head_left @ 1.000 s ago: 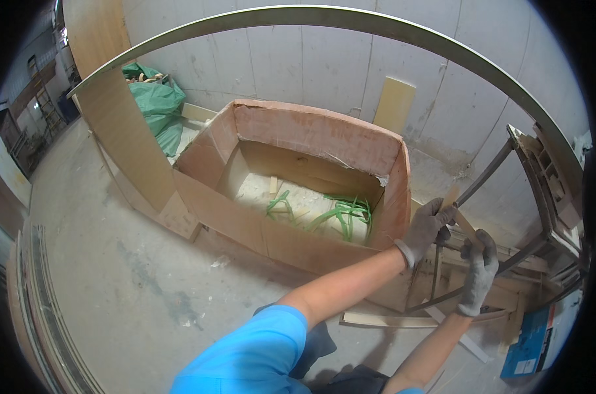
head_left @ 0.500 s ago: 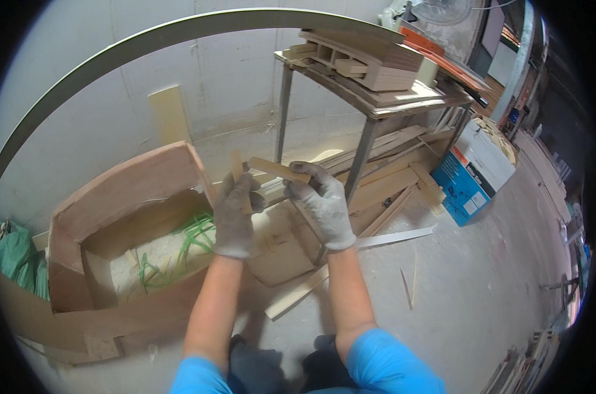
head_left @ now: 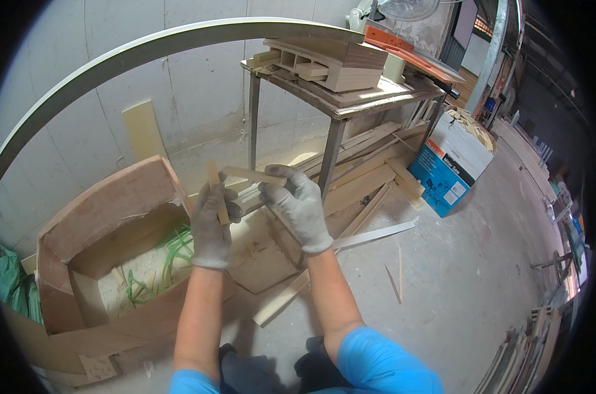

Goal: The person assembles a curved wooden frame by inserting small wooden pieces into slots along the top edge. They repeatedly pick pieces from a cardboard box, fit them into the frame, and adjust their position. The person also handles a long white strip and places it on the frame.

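Observation:
Both my hands wear greyish-white work gloves and are raised in front of me. My left hand [head_left: 210,226] is closed on a short, flat wooden strip [head_left: 223,211], which stands nearly upright and slants across its fingers. Between thumb and fingers, my right hand [head_left: 302,207] grips a second wooden strip [head_left: 248,175], lying almost level. Its free end points left toward the upper part of the first strip; whether the two touch, I cannot tell. Beneath the hands, a cardboard sheet [head_left: 262,259] lies on the floor.
At left sits an open cardboard box [head_left: 107,197] with green plastic strapping [head_left: 173,249] and wood scraps inside. A workbench [head_left: 327,108] stands ahead, with long boards [head_left: 370,187] under it. To the right is a blue-and-white carton [head_left: 450,164]. A long curved strip [head_left: 114,64] arcs overhead.
My view has turned slightly, so the bench and carton sit farther left in the picture. The lower end of the strip in my left hand shows more. Both hands keep their hold.

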### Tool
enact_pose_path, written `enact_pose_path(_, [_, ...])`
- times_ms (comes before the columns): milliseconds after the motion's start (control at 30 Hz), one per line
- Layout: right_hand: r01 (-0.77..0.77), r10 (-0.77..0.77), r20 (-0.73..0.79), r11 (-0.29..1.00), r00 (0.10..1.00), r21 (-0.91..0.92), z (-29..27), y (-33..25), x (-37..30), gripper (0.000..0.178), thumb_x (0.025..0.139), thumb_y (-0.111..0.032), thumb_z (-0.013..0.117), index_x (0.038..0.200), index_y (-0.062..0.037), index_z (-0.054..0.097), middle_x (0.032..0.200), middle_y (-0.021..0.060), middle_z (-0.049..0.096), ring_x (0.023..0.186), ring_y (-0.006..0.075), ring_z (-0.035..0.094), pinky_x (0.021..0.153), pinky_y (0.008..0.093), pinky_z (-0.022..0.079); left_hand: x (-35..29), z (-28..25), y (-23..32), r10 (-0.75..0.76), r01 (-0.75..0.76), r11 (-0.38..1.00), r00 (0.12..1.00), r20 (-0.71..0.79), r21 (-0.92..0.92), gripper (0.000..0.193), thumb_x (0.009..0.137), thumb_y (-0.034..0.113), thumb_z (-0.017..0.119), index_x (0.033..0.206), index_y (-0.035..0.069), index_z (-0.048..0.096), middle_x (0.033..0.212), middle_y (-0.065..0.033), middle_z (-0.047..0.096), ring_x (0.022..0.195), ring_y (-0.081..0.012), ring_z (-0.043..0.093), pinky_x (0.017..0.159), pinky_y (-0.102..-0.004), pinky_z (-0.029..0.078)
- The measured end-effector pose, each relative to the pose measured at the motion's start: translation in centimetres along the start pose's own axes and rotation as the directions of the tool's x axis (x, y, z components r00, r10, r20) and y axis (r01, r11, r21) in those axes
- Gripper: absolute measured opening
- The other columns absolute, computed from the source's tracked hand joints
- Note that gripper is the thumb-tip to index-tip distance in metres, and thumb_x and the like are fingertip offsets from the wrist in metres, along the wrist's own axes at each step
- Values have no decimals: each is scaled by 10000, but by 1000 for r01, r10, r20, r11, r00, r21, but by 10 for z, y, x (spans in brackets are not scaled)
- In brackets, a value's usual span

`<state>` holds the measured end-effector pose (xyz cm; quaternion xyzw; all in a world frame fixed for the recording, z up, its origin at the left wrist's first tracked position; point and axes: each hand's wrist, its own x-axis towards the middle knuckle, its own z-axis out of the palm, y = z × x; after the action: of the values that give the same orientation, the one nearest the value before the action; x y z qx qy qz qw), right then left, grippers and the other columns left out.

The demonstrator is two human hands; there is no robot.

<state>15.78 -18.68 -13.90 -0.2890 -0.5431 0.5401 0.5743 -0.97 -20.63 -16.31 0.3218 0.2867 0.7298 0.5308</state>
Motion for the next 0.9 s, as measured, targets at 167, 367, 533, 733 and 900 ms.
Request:
enact_pose_path(167, [75, -73, -35, 994, 997, 74, 3, -2, -2, 370, 896, -130, 707, 1207, 34, 589, 919, 76, 677, 798, 119, 655, 718, 249, 528, 0, -1, 2, -17, 18, 997, 1000, -15, 81, 185, 962, 192, 626, 1087, 58, 601, 762, -12, 607, 583, -106, 565, 522, -249, 426])
enact_pose_path(367, [59, -58, -19, 995, 998, 75, 4, -4, -4, 384, 881, -125, 717, 1198, 47, 583, 948, 103, 676, 811, 147, 655, 729, 274, 545, -1, -2, -2, 41, -28, 981, 997, -63, 191, 124, 924, 151, 682, 958, 67, 598, 694, 6, 568, 548, -113, 530, 507, -264, 408])
enact_pose_path(533, [91, -90, 14, 993, 996, -80, -2, -5, -1, 410, 869, -141, 682, 1203, 74, 579, 943, 113, 670, 804, 160, 650, 716, 282, 537, 4, -11, -10, 107, -72, 943, 990, -91, 324, 199, 957, 210, 640, 1063, 44, 614, 732, -10, 572, 624, -107, 543, 538, -254, 413])
enact_pose_path(733, [169, -172, -5, 973, 985, -157, 0, 8, 8, 332, 831, -161, 684, 1107, 19, 649, 939, 120, 692, 803, 168, 669, 733, 294, 529, 15, -26, -4, 14, -14, 996, 1000, -1, 89, 370, 1017, 289, 519, 1254, 9, 569, 838, -27, 569, 699, -116, 526, 622, -247, 430])
enact_pose_path(900, [286, -322, -23, 871, 947, -400, 11, 18, 8, 258, 812, -195, 703, 1028, -52, 695, 984, 126, 710, 853, 266, 697, 785, 357, 543, 18, -34, -1, -22, 28, 997, 996, -82, 67, 351, 1008, 231, 550, 1269, -4, 558, 870, -25, 571, 755, -111, 531, 672, -251, 448])
